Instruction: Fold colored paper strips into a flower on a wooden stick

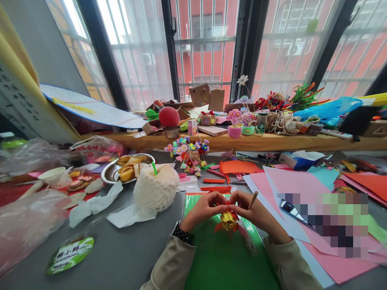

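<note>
Left grip point(206, 207) and right grip point(248, 209) met in front of me, thumbs and fingertips brought together, both pinching the red-orange top of a folded paper ornament point(229, 221). Its rounded gold body hung just below my thumbs, with orange pointed pieces spreading beneath it, above the green mat point(217, 262). A thin brown stick point(254, 198) rose at a slant from among my right fingers. Just below that hand was a pale printed strip point(246, 235), too blurred for me to tell whether it joined the ornament.

Under the mat lay the grey surface point(127, 257). To the right, overlapping pink sheets point(284, 181) spread out, with a smartphone point(294, 212) lying on them. Beyond my hands sat orange paper point(240, 166) and a cluster of small colourful craft flowers point(187, 155).

To my left stood a coconut point(159, 187) in white foam netting, a green straw point(154, 168) poking from its top. Just behind it, a steel bowl point(105, 174) held banana peels point(128, 173). Nearer me lay a green-and-white label point(71, 255). On the wooden sill point(130, 141), a red ball point(169, 117) rested in a small metal bowl point(172, 132).
</note>
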A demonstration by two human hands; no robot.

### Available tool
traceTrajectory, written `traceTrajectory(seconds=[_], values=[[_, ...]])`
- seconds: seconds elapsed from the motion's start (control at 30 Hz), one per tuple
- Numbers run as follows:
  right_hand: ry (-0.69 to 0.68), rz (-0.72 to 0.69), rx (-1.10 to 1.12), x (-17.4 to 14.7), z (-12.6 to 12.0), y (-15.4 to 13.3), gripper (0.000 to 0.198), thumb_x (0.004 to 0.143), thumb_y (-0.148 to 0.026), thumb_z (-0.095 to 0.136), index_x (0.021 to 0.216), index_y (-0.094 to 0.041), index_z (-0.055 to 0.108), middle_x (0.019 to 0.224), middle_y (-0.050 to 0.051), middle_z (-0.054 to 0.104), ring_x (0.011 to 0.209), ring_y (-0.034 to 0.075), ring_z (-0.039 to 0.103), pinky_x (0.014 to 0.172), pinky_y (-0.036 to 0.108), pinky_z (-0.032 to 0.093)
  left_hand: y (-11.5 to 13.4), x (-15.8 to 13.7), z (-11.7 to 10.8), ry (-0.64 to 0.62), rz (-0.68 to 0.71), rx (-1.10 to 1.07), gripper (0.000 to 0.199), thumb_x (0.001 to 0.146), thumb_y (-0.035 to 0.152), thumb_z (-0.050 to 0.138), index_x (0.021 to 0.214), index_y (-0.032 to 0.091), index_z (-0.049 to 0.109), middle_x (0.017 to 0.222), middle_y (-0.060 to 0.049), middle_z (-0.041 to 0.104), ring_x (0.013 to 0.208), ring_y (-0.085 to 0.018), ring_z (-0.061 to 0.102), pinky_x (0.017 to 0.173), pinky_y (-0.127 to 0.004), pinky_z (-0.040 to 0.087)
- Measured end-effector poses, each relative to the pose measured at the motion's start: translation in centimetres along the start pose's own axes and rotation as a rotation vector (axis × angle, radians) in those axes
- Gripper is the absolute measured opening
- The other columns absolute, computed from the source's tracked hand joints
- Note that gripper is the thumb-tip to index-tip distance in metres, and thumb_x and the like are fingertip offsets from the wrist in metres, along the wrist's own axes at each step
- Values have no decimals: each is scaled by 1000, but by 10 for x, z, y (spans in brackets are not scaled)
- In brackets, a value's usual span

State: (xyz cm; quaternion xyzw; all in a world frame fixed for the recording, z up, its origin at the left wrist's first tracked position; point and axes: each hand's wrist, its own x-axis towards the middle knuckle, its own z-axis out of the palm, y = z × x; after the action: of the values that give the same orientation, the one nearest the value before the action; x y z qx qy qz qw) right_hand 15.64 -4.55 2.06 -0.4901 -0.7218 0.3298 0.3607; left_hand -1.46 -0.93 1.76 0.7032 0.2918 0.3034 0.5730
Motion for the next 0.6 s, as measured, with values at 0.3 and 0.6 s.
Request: traceTrajectory(seconds=[0.3, 0.6], values=[[-13, 4, 36, 3, 1, 0, 13, 72, -28, 51, 69, -16, 48, 56, -4, 43, 48, 6, 38, 41, 18, 28, -5, 2, 2, 4, -1, 41, 30, 66, 41, 56, 77, 14, 48, 72, 0, 50, 63, -8, 48, 56, -19, 40], [24, 5, -54, 2, 3, -1, 11, 71, -27, 51, 68, -16, 49, 57, -4, 46, 47, 7, 38, 42, 18, 29, -8, 2, 2, 25, 25, 125, 28, 67, 40, 55, 77, 15, 49, 73, 0, 51, 64, -8, 48, 55, -19, 39]])
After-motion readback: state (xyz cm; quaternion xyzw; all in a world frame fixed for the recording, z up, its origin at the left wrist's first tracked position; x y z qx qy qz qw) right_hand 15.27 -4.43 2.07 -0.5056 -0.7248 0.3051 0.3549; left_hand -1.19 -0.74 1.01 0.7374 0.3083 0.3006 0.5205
